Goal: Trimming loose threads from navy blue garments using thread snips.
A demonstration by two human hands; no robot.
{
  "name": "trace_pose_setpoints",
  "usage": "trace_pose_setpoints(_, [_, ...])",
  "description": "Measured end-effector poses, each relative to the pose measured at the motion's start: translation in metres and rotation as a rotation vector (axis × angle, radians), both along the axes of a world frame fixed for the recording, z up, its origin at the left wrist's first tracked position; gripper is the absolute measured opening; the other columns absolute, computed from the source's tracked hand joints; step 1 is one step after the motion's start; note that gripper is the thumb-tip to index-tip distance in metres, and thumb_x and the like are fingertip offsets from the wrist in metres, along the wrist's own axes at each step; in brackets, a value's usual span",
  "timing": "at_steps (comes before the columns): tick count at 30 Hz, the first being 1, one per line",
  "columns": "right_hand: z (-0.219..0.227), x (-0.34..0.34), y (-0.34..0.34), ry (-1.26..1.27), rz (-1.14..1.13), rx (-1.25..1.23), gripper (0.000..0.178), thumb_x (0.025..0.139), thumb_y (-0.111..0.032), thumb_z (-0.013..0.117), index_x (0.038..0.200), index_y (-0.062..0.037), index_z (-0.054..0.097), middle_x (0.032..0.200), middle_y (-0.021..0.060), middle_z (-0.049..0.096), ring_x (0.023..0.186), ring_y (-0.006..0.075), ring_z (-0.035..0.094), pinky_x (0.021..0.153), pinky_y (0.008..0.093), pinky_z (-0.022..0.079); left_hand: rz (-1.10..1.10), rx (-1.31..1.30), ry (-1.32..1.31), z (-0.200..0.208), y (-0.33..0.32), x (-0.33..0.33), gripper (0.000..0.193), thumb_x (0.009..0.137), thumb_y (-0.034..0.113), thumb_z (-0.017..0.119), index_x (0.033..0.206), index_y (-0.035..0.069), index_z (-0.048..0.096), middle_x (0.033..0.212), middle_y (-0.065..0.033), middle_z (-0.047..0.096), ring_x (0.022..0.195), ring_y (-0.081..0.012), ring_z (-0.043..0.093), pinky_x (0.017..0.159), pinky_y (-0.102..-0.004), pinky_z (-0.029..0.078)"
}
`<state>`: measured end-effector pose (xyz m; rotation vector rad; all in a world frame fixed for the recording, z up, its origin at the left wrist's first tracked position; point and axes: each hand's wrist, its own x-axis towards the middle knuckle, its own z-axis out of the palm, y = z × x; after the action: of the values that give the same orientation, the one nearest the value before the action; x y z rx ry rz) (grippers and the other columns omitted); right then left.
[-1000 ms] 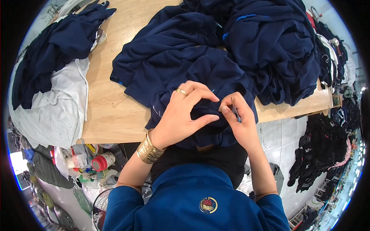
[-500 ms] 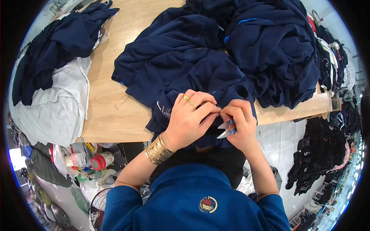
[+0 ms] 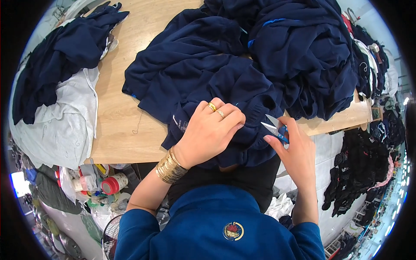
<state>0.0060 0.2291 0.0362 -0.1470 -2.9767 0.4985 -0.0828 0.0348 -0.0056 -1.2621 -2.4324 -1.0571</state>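
On the desk [image 3: 115, 134], a garment [image 3: 195, 73] lies centrally, beneath the left hand [image 3: 212, 130]; a garment heap [image 3: 303, 56] sits right, a cloth [image 3: 60, 121] bearing another garment [image 3: 69, 52] left. Thread snips [image 3: 274, 131] are in the right hand [image 3: 299, 158].

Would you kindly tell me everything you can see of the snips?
The snips have two pointed, silvery, metal-looking blades and shiny blue handles, partly hidden by the right hand that grips them. The blades stand apart, their tips pointing up and left in the picture, over the navy cloth. Whether they touch it is unclear.
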Motion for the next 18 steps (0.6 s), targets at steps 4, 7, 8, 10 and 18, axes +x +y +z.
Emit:
trace_pose_setpoints(4, [-0.002, 0.000, -0.004, 0.158, 0.172, 0.007, 0.029, 0.080, -0.032, 0.065, 0.095, -0.0087, 0.057, 0.077, 0.0058, 0.059, 0.060, 0.0226, 0.054, 0.057, 0.0310, 0.034, -0.025, 0.013, -0.027, 0.001, 0.000, -0.004, 0.008, 0.077, 0.006, 0.063, 0.083, 0.008, 0.058, 0.091, -0.0020, 0.064, 0.079, -0.0194, 0.055, 0.071, -0.0305, 0.041])
trace_pose_setpoints(7, [-0.005, -0.001, -0.009, 0.162, 0.189, 0.014, 0.025, 0.080, -0.031, 0.065, 0.089, -0.0089, 0.057, 0.071, 0.0034, 0.058, 0.058, 0.0209, 0.054, 0.057, 0.0307, 0.035, -0.046, 0.107, -0.096, -0.002, -0.002, -0.007, 0.011, 0.075, 0.001, 0.064, 0.084, 0.006, 0.059, 0.090, -0.0035, 0.064, 0.080, -0.0209, 0.056, 0.071, -0.0301, 0.043])
trace_pose_setpoints(8, [-0.007, -0.002, -0.011, 0.183, 0.185, 0.009, 0.024, 0.080, -0.031, 0.066, 0.084, -0.0094, 0.057, 0.066, 0.0022, 0.057, 0.057, 0.0198, 0.054, 0.056, 0.0305, 0.035, -0.038, 0.137, -0.137, -0.002, -0.004, -0.006, 0.013, 0.074, 0.000, 0.064, 0.085, 0.006, 0.060, 0.091, -0.0041, 0.065, 0.081, -0.0215, 0.057, 0.071, -0.0299, 0.045])
trace_pose_setpoints(10, [-0.005, -0.004, -0.012, 0.171, 0.196, 0.030, 0.023, 0.080, -0.030, 0.066, 0.085, -0.0093, 0.057, 0.068, 0.0027, 0.058, 0.057, 0.0199, 0.054, 0.057, 0.0305, 0.035, -0.030, 0.167, -0.179, -0.003, -0.004, -0.004, 0.014, 0.073, -0.002, 0.065, 0.085, 0.005, 0.060, 0.091, -0.0047, 0.065, 0.081, -0.0222, 0.058, 0.070, -0.0297, 0.046])
trace_pose_setpoints(18, [-0.005, -0.002, -0.005, 0.115, 0.054, -0.141, 0.020, 0.083, -0.025, 0.064, 0.089, -0.0067, 0.060, 0.069, 0.0071, 0.060, 0.057, 0.0240, 0.053, 0.056, 0.0312, 0.036, -0.082, 0.156, 0.032, -0.003, -0.008, 0.003, 0.017, 0.067, 0.000, 0.068, 0.082, 0.006, 0.062, 0.099, -0.0030, 0.061, 0.081, -0.0229, 0.057, 0.071, -0.0304, 0.047])
